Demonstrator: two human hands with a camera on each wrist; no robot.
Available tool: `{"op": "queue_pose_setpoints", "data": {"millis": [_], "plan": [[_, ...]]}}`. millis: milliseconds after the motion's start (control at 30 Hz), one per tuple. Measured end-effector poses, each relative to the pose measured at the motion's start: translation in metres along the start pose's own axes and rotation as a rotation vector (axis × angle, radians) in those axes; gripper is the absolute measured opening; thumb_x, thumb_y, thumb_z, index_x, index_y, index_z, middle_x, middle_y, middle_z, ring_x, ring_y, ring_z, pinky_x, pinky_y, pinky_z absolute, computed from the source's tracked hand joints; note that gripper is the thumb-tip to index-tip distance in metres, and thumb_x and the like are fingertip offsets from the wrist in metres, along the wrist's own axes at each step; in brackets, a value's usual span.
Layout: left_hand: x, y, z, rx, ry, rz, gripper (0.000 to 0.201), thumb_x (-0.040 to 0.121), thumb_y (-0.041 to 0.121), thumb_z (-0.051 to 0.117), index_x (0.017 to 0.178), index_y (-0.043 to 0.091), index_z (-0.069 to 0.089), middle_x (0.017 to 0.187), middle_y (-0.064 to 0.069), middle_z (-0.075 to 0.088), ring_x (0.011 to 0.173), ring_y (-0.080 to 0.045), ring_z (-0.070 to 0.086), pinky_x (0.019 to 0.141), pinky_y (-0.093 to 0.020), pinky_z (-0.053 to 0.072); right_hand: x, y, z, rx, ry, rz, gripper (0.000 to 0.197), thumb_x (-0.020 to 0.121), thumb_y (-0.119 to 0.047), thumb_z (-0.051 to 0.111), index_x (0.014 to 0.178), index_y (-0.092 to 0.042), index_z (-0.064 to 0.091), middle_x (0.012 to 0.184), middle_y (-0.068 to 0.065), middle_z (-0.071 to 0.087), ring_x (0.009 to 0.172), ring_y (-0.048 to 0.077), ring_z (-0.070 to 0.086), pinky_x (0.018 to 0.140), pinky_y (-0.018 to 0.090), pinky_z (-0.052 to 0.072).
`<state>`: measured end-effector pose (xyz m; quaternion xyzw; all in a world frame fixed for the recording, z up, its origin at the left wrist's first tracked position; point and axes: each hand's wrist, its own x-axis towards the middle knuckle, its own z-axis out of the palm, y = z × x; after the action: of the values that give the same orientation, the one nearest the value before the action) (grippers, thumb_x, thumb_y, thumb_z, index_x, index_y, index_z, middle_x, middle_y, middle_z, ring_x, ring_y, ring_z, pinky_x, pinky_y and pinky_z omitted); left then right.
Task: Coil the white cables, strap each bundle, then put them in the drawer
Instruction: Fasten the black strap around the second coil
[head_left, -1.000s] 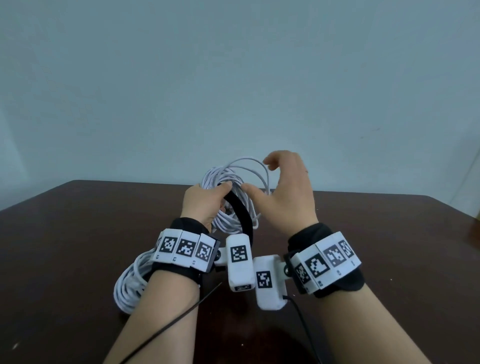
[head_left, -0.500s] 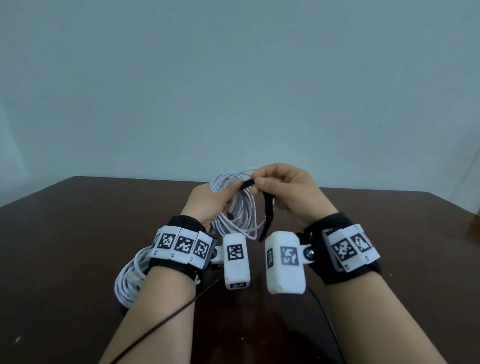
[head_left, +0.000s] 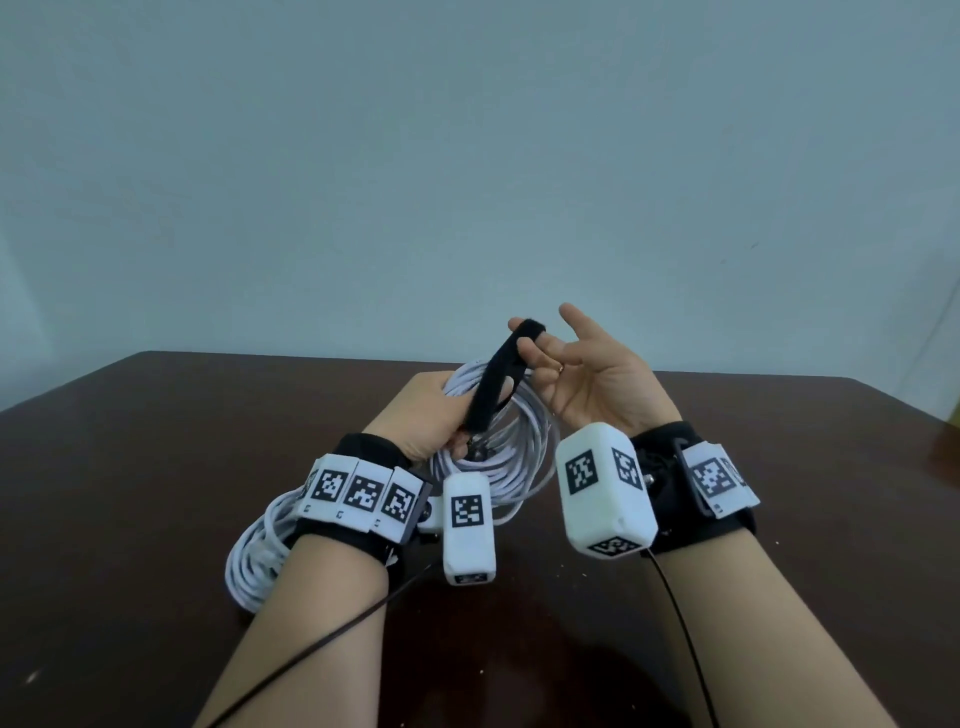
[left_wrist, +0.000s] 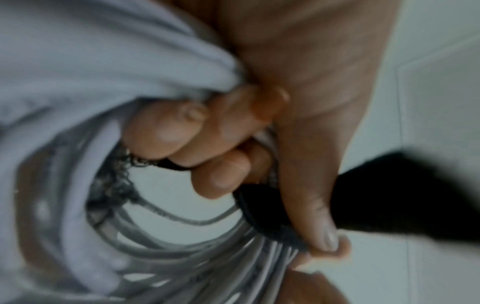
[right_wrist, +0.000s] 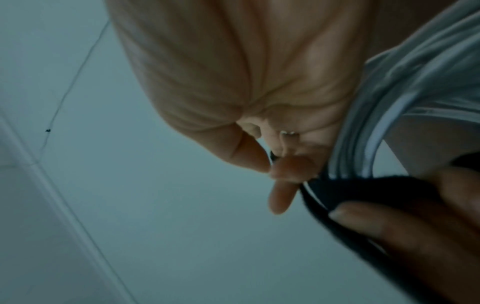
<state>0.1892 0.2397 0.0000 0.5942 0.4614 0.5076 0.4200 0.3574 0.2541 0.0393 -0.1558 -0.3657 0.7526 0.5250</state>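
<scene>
A person's two bare forearms reached over a dark brown table (head_left: 130, 467), each wrist wearing a black band with white blocks printed in black-and-white square codes. The left hand (head_left: 421, 415) was raised above the table with its fingers curled through a coil of white cable (head_left: 498, 447); its thumb pressed the lower part of a black strap (head_left: 498, 379) against the bundle. In the left wrist view the fingertips (left_wrist: 166, 131) hooked through the loops, though that picture was blurred. The strap rose from the coil to the right hand (head_left: 592, 384), which was turned palm up just beside the coil. That hand pinched the strap's upper end between thumb and forefinger, while its other fingers were spread loosely. The right wrist view showed the strap (right_wrist: 363, 189) crossing over the cable strands. A second coil of white cable (head_left: 260, 551) lay on the table beneath the left forearm, partly hidden by it. A plain pale wall (head_left: 467, 156) stood behind the table.
</scene>
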Motion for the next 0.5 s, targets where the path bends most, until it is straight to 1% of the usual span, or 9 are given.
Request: {"op": "queue_pose_setpoints", "data": {"millis": [67,133,200,267,300,367,400,433,500], "plan": [[-0.003,0.001,0.001,-0.121,-0.072,-0.012,0.039,0.067,0.041,0.075,0.076,0.010,0.052,0.051,-0.001,0.041,0.035,-0.008,0.028,0.038,-0.020,0.029,0.002,-0.001,-0.003,0.112,0.045,0.015,0.064,0.089,0.011,0.038,0.144,-0.018,0.021,0.132,0.030,0.050,0.063,0.018,0.065,0.041,0.016,0.039],[-0.005,0.002,0.002,-0.197,-0.112,-0.023,0.031,0.068,0.037,0.071,0.071,0.014,0.052,0.051,-0.001,0.040,0.035,-0.007,0.027,0.037,-0.019,0.029,0.003,-0.001,-0.006,0.167,0.095,0.043,0.057,0.089,0.011,0.036,0.139,-0.012,0.025,0.129,0.029,0.052,0.052,0.012,0.057,0.036,0.014,0.035],[-0.006,0.002,0.003,-0.228,-0.134,-0.033,0.026,0.071,0.034,0.071,0.073,0.014,0.054,0.051,-0.001,0.039,0.034,-0.006,0.027,0.036,-0.019,0.029,0.006,0.001,-0.007,0.077,0.146,0.017,0.045,0.090,0.011,0.035,0.131,-0.009,0.030,0.119,0.023,0.059,0.042,0.008,0.046,0.032,0.014,0.031],[-0.006,0.000,0.005,-0.193,-0.145,-0.049,0.028,0.074,0.033,0.069,0.082,0.011,0.054,0.051,-0.001,0.039,0.034,-0.006,0.026,0.036,-0.018,0.029,0.008,0.006,-0.009,-0.282,0.225,-0.153,0.030,0.090,0.008,0.045,0.113,-0.011,0.039,0.107,0.016,0.067,0.039,0.008,0.044,0.033,0.016,0.032],[-0.005,-0.001,0.006,-0.176,-0.145,-0.065,0.029,0.076,0.032,0.069,0.085,0.010,0.053,0.051,-0.001,0.039,0.034,-0.006,0.026,0.036,-0.018,0.029,0.009,0.009,-0.010,-0.554,0.266,-0.259,0.026,0.089,0.005,0.051,0.103,-0.015,0.044,0.102,0.012,0.070,0.042,0.011,0.051,0.037,0.019,0.038],[-0.005,-0.003,0.005,-0.180,-0.146,-0.081,0.030,0.079,0.030,0.070,0.085,0.008,0.051,0.049,0.000,0.040,0.034,-0.006,0.026,0.036,-0.018,0.028,0.013,0.014,-0.013,-0.959,0.313,-0.393,0.022,0.084,-0.002,0.062,0.087,-0.022,0.054,0.088,0.004,0.074,0.062,0.017,0.067,0.056,0.027,0.051],[-0.004,-0.004,0.005,-0.180,-0.151,-0.084,0.031,0.080,0.030,0.071,0.088,0.007,0.051,0.049,0.000,0.040,0.034,-0.006,0.026,0.035,-0.018,0.028,0.014,0.016,-0.015,-1.051,0.315,-0.420,0.019,0.082,-0.006,0.065,0.082,-0.024,0.059,0.083,0.001,0.074,0.068,0.017,0.069,0.064,0.029,0.053],[-0.004,-0.004,0.004,-0.169,-0.162,-0.082,0.034,0.079,0.031,0.071,0.093,0.008,0.052,0.049,0.001,0.040,0.034,-0.006,0.026,0.036,-0.018,0.028,0.016,0.017,-0.016,-1.089,0.325,-0.430,0.015,0.081,-0.010,0.067,0.078,-0.024,0.062,0.078,-0.001,0.073,0.069,0.016,0.068,0.067,0.029,0.054],[-0.005,-0.004,0.005,-0.155,-0.197,-0.064,0.037,0.074,0.033,0.072,0.093,0.006,0.053,0.049,0.000,0.041,0.033,-0.006,0.027,0.036,-0.018,0.029,0.018,0.016,-0.018,-1.139,0.408,-0.430,0.012,0.083,-0.019,0.064,0.072,-0.018,0.064,0.068,-0.001,0.069,0.062,0.015,0.064,0.064,0.029,0.052]]}}
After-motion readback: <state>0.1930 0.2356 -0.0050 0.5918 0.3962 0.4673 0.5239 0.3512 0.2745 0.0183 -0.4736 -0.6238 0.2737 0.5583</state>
